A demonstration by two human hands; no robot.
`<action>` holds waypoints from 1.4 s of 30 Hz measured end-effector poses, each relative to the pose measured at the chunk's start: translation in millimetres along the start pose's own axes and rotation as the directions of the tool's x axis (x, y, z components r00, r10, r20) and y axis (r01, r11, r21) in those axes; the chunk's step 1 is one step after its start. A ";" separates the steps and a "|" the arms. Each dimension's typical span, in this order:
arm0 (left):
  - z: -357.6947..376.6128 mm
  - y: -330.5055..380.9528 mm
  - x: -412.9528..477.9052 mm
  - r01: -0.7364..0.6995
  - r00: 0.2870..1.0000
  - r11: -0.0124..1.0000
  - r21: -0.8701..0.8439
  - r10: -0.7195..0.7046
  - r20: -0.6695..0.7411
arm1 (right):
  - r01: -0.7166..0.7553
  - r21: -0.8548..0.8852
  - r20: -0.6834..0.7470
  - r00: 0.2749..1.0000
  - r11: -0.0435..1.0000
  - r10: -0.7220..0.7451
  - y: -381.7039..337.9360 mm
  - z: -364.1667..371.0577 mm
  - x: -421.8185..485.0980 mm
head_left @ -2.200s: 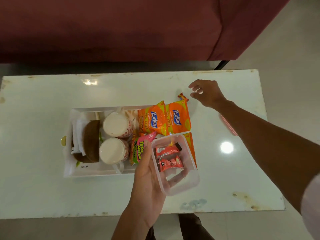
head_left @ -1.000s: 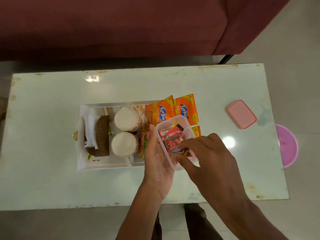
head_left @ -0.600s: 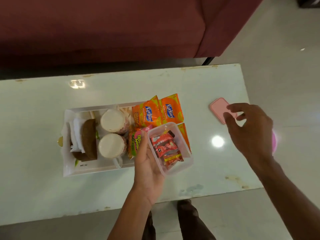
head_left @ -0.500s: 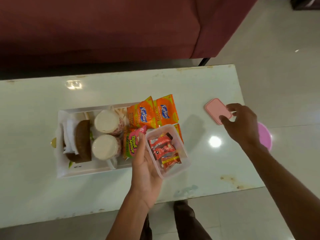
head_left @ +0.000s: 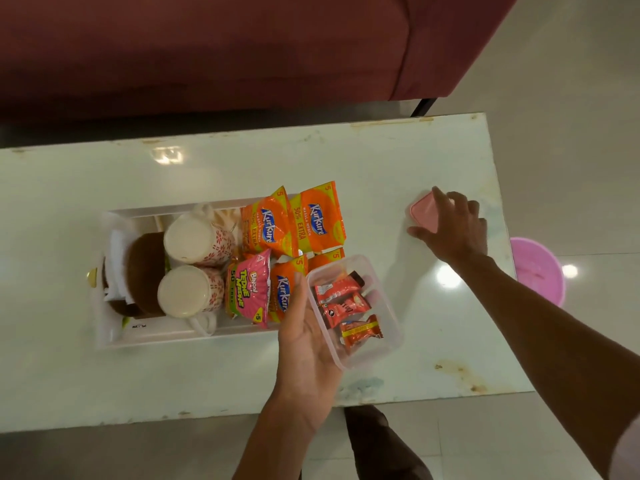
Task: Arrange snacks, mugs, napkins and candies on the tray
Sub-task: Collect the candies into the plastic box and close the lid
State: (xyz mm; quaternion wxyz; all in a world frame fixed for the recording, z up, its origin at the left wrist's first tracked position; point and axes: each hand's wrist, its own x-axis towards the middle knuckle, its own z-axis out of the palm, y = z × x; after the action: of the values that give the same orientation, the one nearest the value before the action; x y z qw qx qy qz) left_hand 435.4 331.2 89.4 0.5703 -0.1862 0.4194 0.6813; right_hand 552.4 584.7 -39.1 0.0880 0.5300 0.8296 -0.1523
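My left hand is gripping the clear container, thumb along its wall, fingers beneath; red candies are lying just right of that thumb. My right hand is grasping the pink lid, thumb and forefinger straddling it. The tray, bearing snack packets and mugs, is sitting just left of my left thumb.

Clear box held and pink lid covered, over a white desk.
Left hand cupping the clear box from below, thumb along its side, red-wrapped candies inside, just beside the tray. Right hand on the pink lid near the desk's right end, fingers over it, thumb at its near edge. On the tray: two mugs, orange snack packets, a pink packet, white napkins.
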 end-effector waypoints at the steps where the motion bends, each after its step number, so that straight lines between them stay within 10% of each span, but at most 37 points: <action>1: 1.8 -1.5 2.6 -0.006 1.000 1.000 -0.004 0.006 -0.016 | 0.011 0.003 -0.008 1.000 1.000 -0.011 -0.5 -2.1 0.2; 5: 8.9 -5.2 9.2 -0.037 0.999 0.999 -0.004 0.037 -0.033 | -0.006 0.319 -0.125 0.991 0.948 0.048 -15.3 -29.8 -17.3; 9: 13.4 -6.4 11.2 -0.049 0.999 0.999 -0.016 0.050 0.002 | 0.021 0.872 -0.161 0.956 0.490 0.246 -50.1 -80.2 -80.1; 14: 24.0 -2.2 11.2 -0.093 0.994 0.996 0.000 0.092 -0.056 | 0.036 0.989 -0.069 0.971 0.145 0.228 -88.3 -108.9 -171.7; 35: 5.9 24.6 -9.5 -0.103 0.992 0.995 -0.007 0.102 -0.071 | 0.140 0.790 -0.206 0.978 0.597 0.044 -130.3 -69.0 -229.7; 42: -9.8 33.3 -16.7 -0.207 0.977 0.978 0.020 0.207 -0.051 | -0.073 0.914 0.065 0.997 0.400 0.035 -149.0 -72.8 -225.2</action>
State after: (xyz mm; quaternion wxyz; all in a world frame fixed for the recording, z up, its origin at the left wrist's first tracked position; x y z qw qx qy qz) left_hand 406.9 313.2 107.9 0.4865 -0.1550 0.4564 0.7287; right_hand 513.7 359.5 122.2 -0.1968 0.5156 0.5919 -0.5875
